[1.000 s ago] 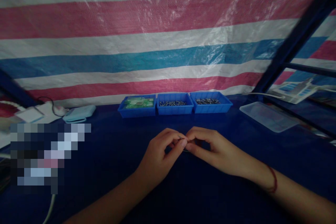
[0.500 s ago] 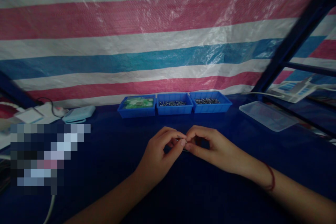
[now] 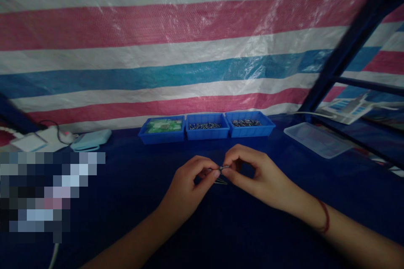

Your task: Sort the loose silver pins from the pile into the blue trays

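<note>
Above the middle of the dark blue tabletop (image 3: 202, 235), both hands meet fingertip to fingertip. My left hand (image 3: 192, 180) is closed in a pinch on one end of a small grey metal piece (image 3: 223, 167). From the other side, the thumb and index finger of my right hand (image 3: 251, 168) pinch the same piece. Its exact kind is too small to make out, and fingertips cover part of it. Just below the fingertips, thin metal pins (image 3: 221, 182) show, partly hidden by my left hand.
Along the back stand three blue bins: one with green-and-clear packets (image 3: 166, 125), two with loose metal pins (image 3: 205, 126) (image 3: 248, 122). A translucent lid (image 3: 317, 139) lies right. At left are a light blue case (image 3: 91, 139), a power strip (image 3: 52, 136) and a blurred-out patch.
My hands have drawn slightly apart at the fingertips, so more of the metal piece and the pins below shows. The view has shifted a little.
</note>
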Available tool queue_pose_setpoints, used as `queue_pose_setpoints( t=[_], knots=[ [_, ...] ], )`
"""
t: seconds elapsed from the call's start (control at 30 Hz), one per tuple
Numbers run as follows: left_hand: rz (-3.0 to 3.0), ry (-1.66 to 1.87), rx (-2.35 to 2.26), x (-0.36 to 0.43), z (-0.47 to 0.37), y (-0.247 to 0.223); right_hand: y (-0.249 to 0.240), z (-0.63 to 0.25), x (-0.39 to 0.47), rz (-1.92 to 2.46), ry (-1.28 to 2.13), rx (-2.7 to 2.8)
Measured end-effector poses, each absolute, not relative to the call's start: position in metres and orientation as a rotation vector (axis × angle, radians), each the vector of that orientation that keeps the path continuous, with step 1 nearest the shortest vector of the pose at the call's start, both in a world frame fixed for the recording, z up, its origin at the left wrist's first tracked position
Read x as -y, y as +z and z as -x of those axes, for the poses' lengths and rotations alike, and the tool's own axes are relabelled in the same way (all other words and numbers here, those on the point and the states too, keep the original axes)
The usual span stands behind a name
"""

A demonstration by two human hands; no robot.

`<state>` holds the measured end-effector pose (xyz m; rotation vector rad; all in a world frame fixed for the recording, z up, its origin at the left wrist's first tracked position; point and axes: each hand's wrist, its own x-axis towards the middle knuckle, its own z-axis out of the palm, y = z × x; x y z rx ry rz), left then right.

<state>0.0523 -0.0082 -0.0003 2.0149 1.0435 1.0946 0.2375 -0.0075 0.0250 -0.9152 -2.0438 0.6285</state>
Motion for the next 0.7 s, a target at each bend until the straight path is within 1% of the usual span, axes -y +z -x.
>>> queue_pose_setpoints(
  t=[0.07,0.2,0.27,0.4,0.47,0.53,0.7],
  knots=[
    [-2.058,1.055,-1.038,0.009,-0.052,0.001,0.025,-0.238,0.008,0.885,0.513,2.139],
    [-2.131,1.014,-1.058,0.011,-0.051,0.001,0.029,-0.245,0.003,0.796,0.103,2.272],
    [-2.121,1.033,-1.122,0.011,-0.051,0.000,0.033,-0.254,-0.005,0.846,-0.095,2.146],
    [-2.148,1.036,-1.178,0.009,-0.050,0.000,0.036,-0.285,-0.037,1.143,-0.412,1.694],
    [-2.189,1.006,-1.159,0.009,-0.051,0.001,0.031,-0.299,-0.057,1.328,-0.470,1.648],
    [-2.229,0.978,-1.134,0.009,-0.051,0.002,0.023,-0.307,-0.072,1.452,-0.455,1.797],
    [-2.218,1.012,-1.211,0.003,-0.044,0.007,0.012,-0.305,-0.074,1.460,-0.405,1.890]
  ],
)
